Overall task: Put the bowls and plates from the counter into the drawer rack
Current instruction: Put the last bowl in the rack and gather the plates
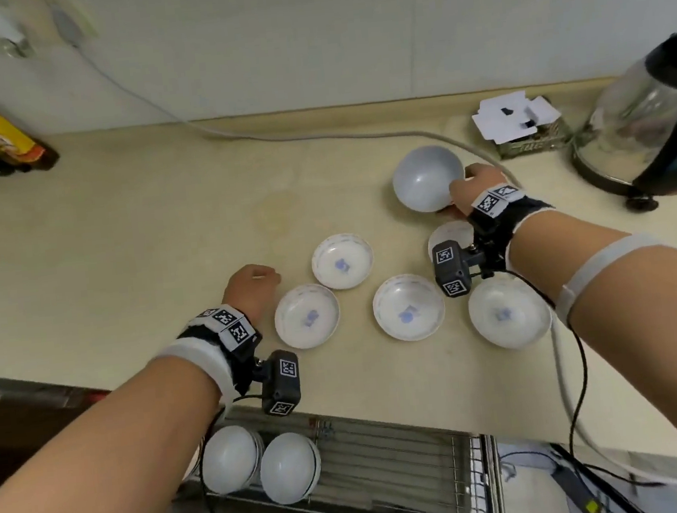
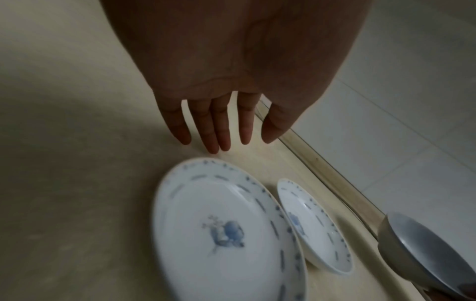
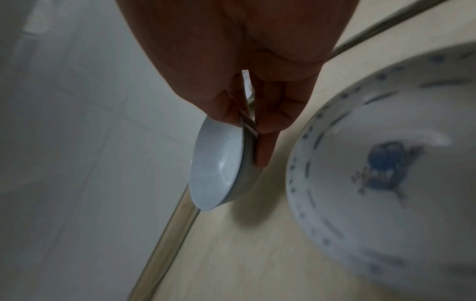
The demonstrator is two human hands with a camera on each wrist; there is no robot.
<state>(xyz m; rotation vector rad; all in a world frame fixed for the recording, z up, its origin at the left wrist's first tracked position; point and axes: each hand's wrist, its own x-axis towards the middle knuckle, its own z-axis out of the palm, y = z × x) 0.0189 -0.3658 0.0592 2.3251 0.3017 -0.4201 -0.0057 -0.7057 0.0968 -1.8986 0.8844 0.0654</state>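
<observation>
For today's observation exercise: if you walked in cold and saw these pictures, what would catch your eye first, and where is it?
First, the plain grey bowl tipped on edge at the back right of the counter, pinched at its rim by the right hand. Next, the blue-patterned plates spread across the counter's middle, with the left hand open beside them. Two bowls already sit in the drawer rack below.

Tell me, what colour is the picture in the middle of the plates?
Blue, on each white plate; clearest in the left wrist view.
</observation>
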